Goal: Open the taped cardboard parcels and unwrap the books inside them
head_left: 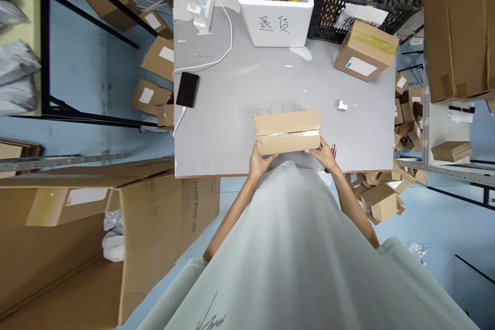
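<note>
A brown cardboard box (286, 125) with a strip of clear shiny tape along its side is held between my two hands, over the near edge of the grey table. My left hand (259, 161) grips its lower left corner, the thumb along the bottom edge. At the lower right corner, my right hand (322, 154) holds it in the same way. Parts of the fingers are hidden by the box. Just beside my right hand is a small dark and red object (333, 151), perhaps pens. A crumpled white scrap (342, 105) lies to the right of the box.
On the table (216, 134) lie a black phone (187, 89) on a white cable and a power strip (204, 10). Behind stand a white bin (282, 26) of books, a black crate (325, 15) and a labelled box (365, 51). A large open carton (162, 247) stands at left.
</note>
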Available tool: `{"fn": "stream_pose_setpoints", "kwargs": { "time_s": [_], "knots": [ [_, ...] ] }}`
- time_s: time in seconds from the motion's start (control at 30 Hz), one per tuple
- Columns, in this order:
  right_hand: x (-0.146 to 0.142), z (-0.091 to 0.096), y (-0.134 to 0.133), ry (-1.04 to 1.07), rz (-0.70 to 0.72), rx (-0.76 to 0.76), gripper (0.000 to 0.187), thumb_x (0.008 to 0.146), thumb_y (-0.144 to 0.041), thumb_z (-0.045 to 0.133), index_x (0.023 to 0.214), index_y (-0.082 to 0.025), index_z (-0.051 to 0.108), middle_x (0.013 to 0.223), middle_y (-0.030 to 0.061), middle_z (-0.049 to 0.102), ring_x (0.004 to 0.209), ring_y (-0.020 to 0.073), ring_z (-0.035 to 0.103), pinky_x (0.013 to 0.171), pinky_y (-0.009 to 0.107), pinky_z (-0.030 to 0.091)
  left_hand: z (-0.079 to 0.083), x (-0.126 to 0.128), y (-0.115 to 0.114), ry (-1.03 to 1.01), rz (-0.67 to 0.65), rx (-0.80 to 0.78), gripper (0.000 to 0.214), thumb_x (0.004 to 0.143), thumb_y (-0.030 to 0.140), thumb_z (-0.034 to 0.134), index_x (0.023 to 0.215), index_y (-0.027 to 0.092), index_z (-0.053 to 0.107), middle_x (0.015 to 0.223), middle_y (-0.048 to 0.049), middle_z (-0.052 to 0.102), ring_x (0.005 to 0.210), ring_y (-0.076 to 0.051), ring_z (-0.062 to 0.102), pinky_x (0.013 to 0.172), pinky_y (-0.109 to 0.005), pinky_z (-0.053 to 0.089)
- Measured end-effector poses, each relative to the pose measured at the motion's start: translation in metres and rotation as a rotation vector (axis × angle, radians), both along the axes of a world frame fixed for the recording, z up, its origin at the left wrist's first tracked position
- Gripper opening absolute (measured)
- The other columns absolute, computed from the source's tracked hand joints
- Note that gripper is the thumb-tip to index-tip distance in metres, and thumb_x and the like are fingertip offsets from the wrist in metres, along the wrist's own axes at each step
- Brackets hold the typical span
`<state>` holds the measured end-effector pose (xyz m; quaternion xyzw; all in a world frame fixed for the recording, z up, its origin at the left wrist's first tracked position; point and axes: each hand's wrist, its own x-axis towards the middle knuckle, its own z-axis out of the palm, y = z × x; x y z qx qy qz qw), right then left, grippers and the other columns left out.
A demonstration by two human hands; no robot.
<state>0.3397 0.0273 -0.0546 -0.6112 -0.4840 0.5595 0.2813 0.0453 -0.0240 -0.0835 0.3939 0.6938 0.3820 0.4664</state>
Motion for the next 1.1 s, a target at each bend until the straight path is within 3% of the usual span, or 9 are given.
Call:
{"fn": "stream_pose_setpoints", "kwargs": {
  "time_s": [0.17, 0.3, 0.47, 0.57, 0.73, 0.83, 0.93, 1.03, 1.1],
  "knots": [
    [-0.001, 0.021, 0.001, -0.05, -0.007, 0.011, 0.083, 0.085, -0.07, 0.08, 0.152, -0.024, 0.065, 0.149, 0.009, 0.075, 0.131, 0.0287, 0.074, 0.115, 0.046, 0.061, 0.018, -0.016, 0.011, 0.143, -0.066, -0.017, 0.076, 0.074, 0.047, 0.097, 0.14, 0.02, 0.069, 0.137, -0.0166, 0.077, 0.133, -0.036, 0.069, 0.118, -0.055, 0.054],
    [0.001, 0.054, 0.007, -0.221, -0.026, 0.07, 0.071, 0.089, -0.068, 0.078, 0.149, -0.03, 0.069, 0.141, 0.0054, 0.08, 0.127, 0.0308, 0.077, 0.108, 0.047, 0.065, 0.04, -0.024, 0.019, 0.198, 0.046, -0.002, 0.088, 0.079, 0.054, 0.095, 0.153, 0.02, 0.062, 0.141, -0.0174, 0.075, 0.127, -0.032, 0.072, 0.114, -0.048, 0.056],
    [0.001, 0.073, 0.023, -0.405, -0.131, 0.135, 0.054, 0.1, -0.068, 0.063, 0.124, -0.024, 0.081, 0.111, 0.0115, 0.088, 0.115, 0.0362, 0.082, 0.109, 0.051, 0.061, 0.053, -0.021, 0.034, 0.182, 0.158, 0.007, 0.059, 0.097, 0.066, 0.072, 0.129, 0.017, 0.075, 0.113, -0.012, 0.081, 0.104, -0.026, 0.076, 0.101, -0.04, 0.06],
    [0.002, 0.06, 0.036, -0.425, -0.16, 0.13, 0.048, 0.1, -0.063, 0.063, 0.118, -0.023, 0.083, 0.106, 0.0133, 0.088, 0.111, 0.0369, 0.083, 0.107, 0.052, 0.062, 0.044, -0.02, 0.046, 0.229, 0.174, -0.007, 0.05, 0.098, 0.064, 0.069, 0.119, 0.019, 0.077, 0.099, -0.009, 0.082, 0.093, -0.025, 0.076, 0.095, -0.039, 0.06],
    [0.003, 0.025, 0.044, -0.459, -0.068, 0.071, 0.038, 0.095, -0.05, 0.067, 0.118, -0.024, 0.084, 0.116, 0.0118, 0.087, 0.112, 0.0354, 0.082, 0.109, 0.053, 0.061, 0.011, -0.019, 0.05, 0.252, 0.098, -0.108, 0.038, 0.091, 0.053, 0.078, 0.111, 0.02, 0.077, 0.097, -0.0106, 0.083, 0.093, -0.029, 0.078, 0.097, -0.044, 0.06],
    [0.008, 0.01, 0.036, -0.347, -0.044, 0.073, 0.052, 0.093, -0.057, 0.07, 0.134, -0.026, 0.078, 0.135, 0.0096, 0.083, 0.115, 0.0305, 0.08, 0.112, 0.05, 0.061, -0.006, -0.022, 0.042, 0.139, 0.087, -0.116, 0.047, 0.094, 0.057, 0.073, 0.12, 0.018, 0.076, 0.11, -0.0149, 0.082, 0.104, -0.029, 0.077, 0.102, -0.045, 0.06],
    [0.018, 0.0, 0.021, -0.24, -0.093, 0.013, 0.076, 0.087, -0.07, 0.074, 0.145, -0.021, 0.071, 0.152, 0.0168, 0.072, 0.123, 0.0315, 0.077, 0.112, 0.051, 0.061, -0.015, -0.029, 0.027, 0.024, 0.086, -0.098, 0.059, 0.097, 0.067, 0.066, 0.129, 0.018, 0.073, 0.131, -0.0188, 0.077, 0.12, -0.029, 0.074, 0.108, -0.045, 0.058],
    [0.029, -0.007, 0.0, -0.157, -0.122, -0.117, 0.097, 0.076, -0.077, 0.084, 0.149, -0.016, 0.066, 0.156, 0.0254, 0.066, 0.131, 0.0363, 0.074, 0.115, 0.056, 0.059, -0.019, -0.033, 0.007, -0.034, 0.061, -0.16, 0.067, 0.097, 0.074, 0.063, 0.133, 0.018, 0.07, 0.147, -0.0219, 0.07, 0.13, -0.03, 0.071, 0.113, -0.048, 0.057],
    [0.032, -0.009, -0.014, -0.08, -0.089, -0.177, 0.1, 0.069, -0.075, 0.091, 0.146, -0.016, 0.068, 0.151, 0.0251, 0.07, 0.136, 0.038, 0.072, 0.116, 0.058, 0.058, -0.02, -0.033, -0.006, -0.061, 0.034, -0.217, 0.069, 0.096, 0.076, 0.064, 0.133, 0.018, 0.07, 0.146, -0.0229, 0.071, 0.133, -0.032, 0.071, 0.113, -0.051, 0.057]
  ]
}}
